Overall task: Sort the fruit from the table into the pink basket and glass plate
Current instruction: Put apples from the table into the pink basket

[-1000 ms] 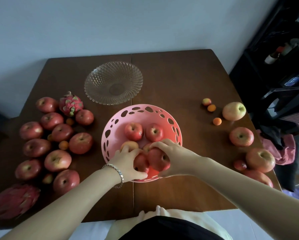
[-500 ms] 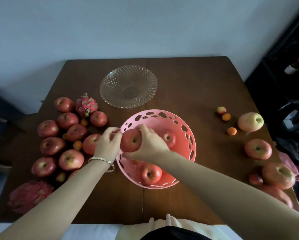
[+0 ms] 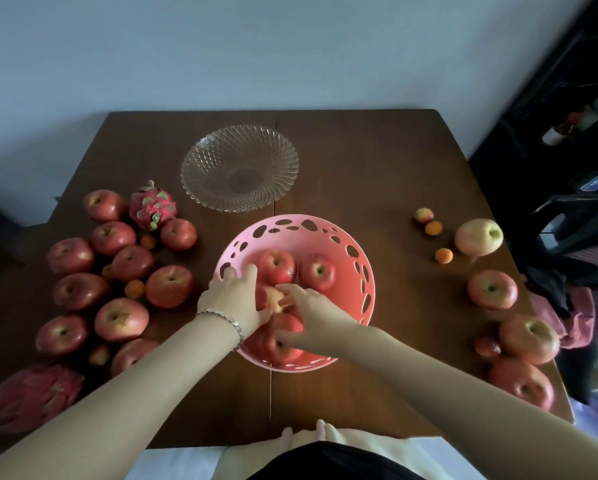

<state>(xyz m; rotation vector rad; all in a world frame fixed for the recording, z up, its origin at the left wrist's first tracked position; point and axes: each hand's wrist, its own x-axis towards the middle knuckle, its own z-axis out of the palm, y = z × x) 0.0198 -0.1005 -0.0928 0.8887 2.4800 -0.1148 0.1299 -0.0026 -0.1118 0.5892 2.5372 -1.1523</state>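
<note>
Far apples [image 3: 277, 266]: stems up.
Pale apple [image 3: 274, 298]: facing unclear.
Left hand [image 3: 233, 300]: fingers spread, touching it.
Right hand [image 3: 313, 315]: fingers loosely bent, touching it.

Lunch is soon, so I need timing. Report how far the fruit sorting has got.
Done: at least four apples sit in the pink basket. In hand: left hand and right hand touch apples inside it. Left: the glass plate holds nothing; the apple pile, dragon fruits and right-side apples lie on the table.

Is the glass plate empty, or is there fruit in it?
Empty. Through the glass plate you see only its cut pattern and the brown table; no fruit lies in it.
</note>
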